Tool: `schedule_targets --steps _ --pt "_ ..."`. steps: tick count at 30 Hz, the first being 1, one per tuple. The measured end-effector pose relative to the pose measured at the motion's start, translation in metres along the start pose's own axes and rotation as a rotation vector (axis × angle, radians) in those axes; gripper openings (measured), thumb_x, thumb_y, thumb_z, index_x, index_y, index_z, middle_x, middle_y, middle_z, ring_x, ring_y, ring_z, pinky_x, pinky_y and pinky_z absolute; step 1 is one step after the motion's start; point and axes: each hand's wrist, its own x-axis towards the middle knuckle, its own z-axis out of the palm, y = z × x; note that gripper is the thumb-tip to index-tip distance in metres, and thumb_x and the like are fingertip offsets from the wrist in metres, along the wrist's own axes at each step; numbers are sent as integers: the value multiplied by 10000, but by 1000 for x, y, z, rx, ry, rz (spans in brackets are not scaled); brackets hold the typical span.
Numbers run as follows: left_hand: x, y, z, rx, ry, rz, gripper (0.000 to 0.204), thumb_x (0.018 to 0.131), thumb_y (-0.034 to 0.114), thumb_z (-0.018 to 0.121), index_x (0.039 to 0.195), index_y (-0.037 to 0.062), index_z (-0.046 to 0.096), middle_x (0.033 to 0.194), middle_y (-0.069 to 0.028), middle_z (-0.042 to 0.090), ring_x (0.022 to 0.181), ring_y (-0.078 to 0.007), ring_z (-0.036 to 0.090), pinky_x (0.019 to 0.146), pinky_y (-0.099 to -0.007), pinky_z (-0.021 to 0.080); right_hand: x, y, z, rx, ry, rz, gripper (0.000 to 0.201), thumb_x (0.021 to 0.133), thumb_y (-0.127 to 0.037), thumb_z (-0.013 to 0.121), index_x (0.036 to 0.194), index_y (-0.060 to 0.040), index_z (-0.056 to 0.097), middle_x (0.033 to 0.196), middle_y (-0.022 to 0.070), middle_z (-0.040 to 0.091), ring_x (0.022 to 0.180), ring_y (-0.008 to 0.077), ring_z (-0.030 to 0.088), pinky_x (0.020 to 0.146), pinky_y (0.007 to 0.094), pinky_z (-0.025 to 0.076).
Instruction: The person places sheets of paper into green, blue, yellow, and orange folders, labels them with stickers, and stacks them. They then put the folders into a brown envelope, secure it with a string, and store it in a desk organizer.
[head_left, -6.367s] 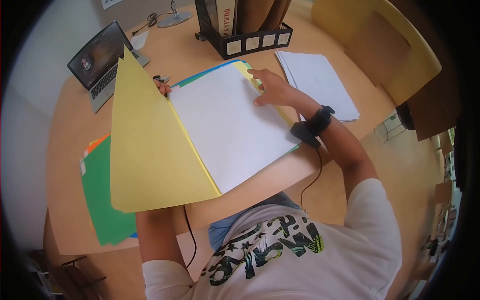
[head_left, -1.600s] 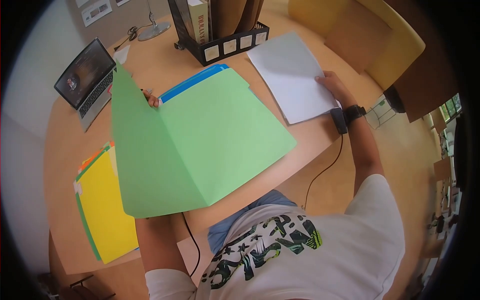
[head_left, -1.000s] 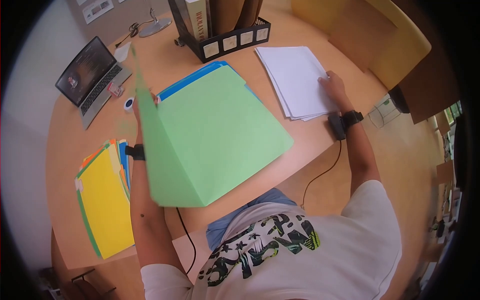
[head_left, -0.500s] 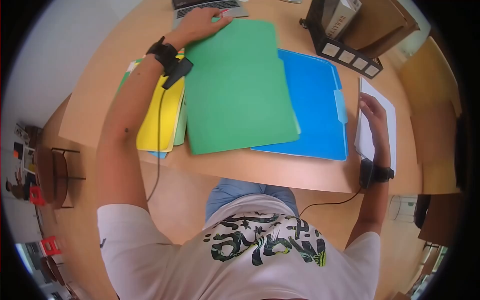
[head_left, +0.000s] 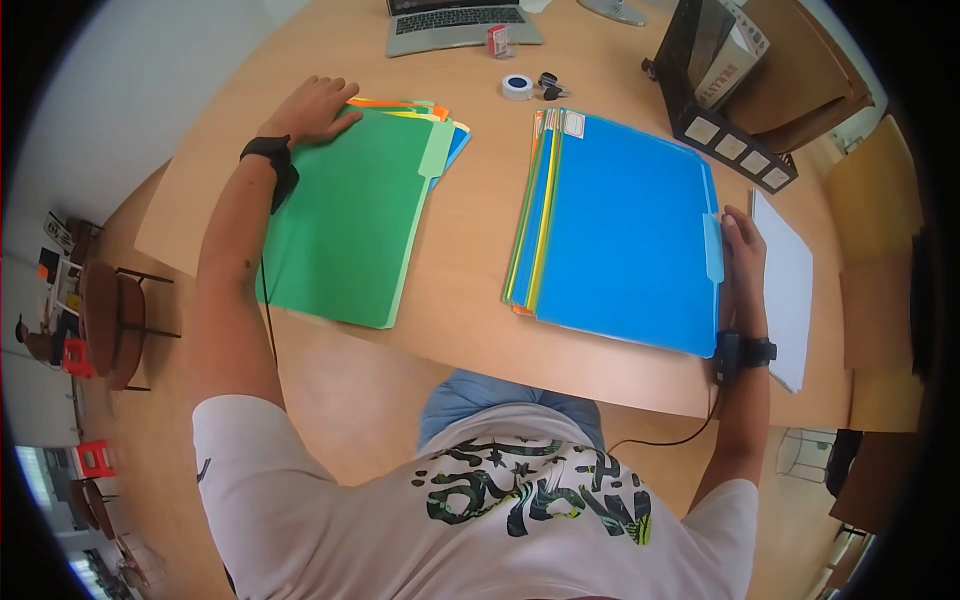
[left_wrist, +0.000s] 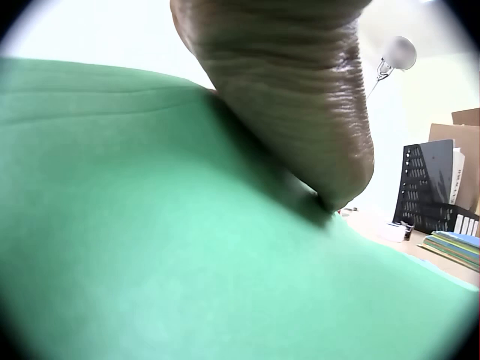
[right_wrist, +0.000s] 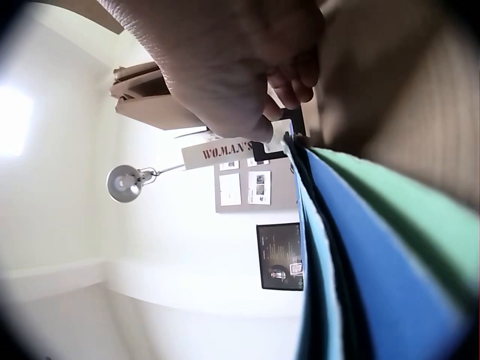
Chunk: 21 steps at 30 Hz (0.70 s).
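Observation:
My left hand (head_left: 312,108) lies with fingers extended on the upper left corner of a closed green folder (head_left: 350,225), the top one of the left pile. Orange, yellow and blue folder edges show beneath it. Close up in the left wrist view, the left hand (left_wrist: 300,112) presses on the green surface. On the right pile a blue folder (head_left: 630,230) with a light blue tab is uppermost. Along its right edge, by the tab, sits my right hand (head_left: 745,250), fingers loosely bent. The right wrist view puts this hand (right_wrist: 217,67) right at the folders' edges (right_wrist: 360,225).
White paper sheets (head_left: 788,290) lie right of the right hand. Behind stand a black file holder (head_left: 715,130) with a book, a laptop (head_left: 460,30), a tape roll (head_left: 517,87), keys (head_left: 550,86) and a small red-and-clear box (head_left: 499,42). The table's front edge (head_left: 480,375) is near the body.
The left hand has brought the green folder from the right pile onto the left pile, covering the yellow one. The right hand has moved from the white paper to the blue folder's edge.

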Motion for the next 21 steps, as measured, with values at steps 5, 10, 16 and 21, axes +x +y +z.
schedule_targets --steps 5,10,16,21 --pt "17 25 26 49 201 -127 440 897 334 492 1261 93 439 1199 -148 499 1123 -329 467 953 -444 363 -6 -7 4 90 -22 32 391 917 -248 575 1174 46 560 1052 117 616 952 169 583 841 254 462" --pt "-1 143 -16 -526 17 -97 722 790 380 592 1409 138 310 1397 -202 322 1304 -388 304 1028 -579 262 -4 -6 7 34 -52 -10 344 920 -241 574 1126 35 595 1012 105 638 928 148 590 824 256 470" --pt "-31 167 -62 -428 -326 45 829 664 166 639 1413 148 282 1435 -203 263 1331 -399 259 1035 -607 250 -6 -5 3 -25 -14 -34 318 937 -234 534 1130 10 599 1001 76 643 916 131 583 811 247 468" --pt "-16 170 -87 -328 -376 165 798 695 99 657 1410 141 305 1426 -180 295 1312 -373 305 1046 -516 288 -1 7 -3 60 -25 8 344 948 -234 501 1178 11 573 1001 96 626 919 142 582 819 252 464"
